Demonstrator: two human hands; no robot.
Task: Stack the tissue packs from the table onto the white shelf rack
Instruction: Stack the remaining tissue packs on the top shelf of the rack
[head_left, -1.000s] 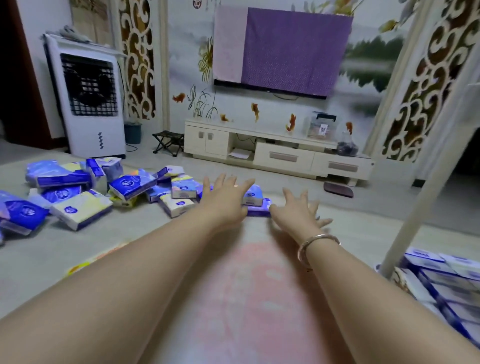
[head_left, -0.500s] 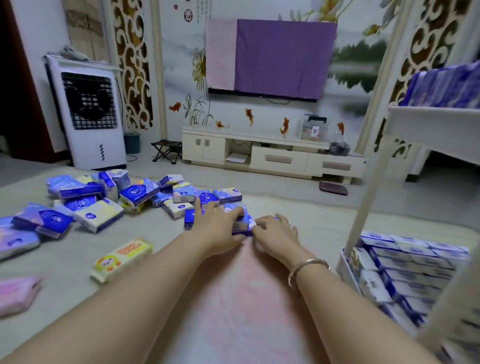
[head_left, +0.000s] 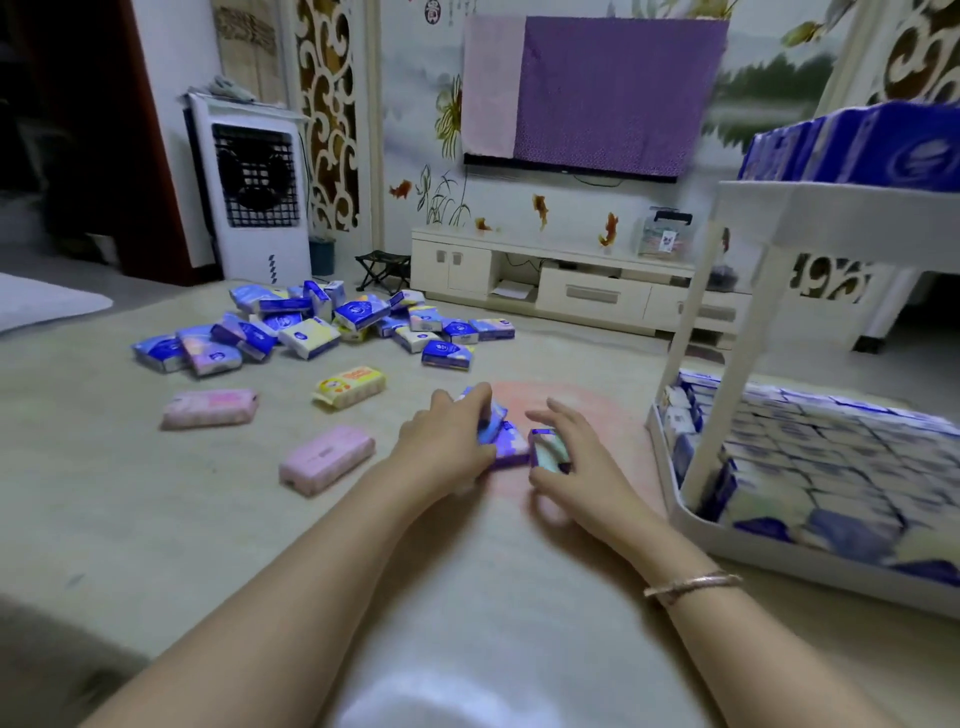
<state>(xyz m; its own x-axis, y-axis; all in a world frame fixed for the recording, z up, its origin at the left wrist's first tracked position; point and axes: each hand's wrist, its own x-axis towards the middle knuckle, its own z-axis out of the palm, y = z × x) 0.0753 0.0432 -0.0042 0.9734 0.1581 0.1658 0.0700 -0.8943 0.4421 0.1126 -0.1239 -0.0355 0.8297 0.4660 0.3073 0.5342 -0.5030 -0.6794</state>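
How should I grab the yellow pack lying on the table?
The yellow pack lies flat, apart from the others. Probably best from above, thumb on one long side, fingers on the other: that narrow way looks easiest to span.

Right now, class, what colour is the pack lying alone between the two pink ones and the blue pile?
Yellow pack, in the head view.

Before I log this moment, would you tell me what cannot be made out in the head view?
- Packs held by the left hand and right hand: the fingers cover them, so their count is unclear.
- White shelf rack: cut off by the right edge; its full height is unseen.
- Packs in the lower tier: motion blur hides the print.
- Pile of tissue packs: labels too small to read.
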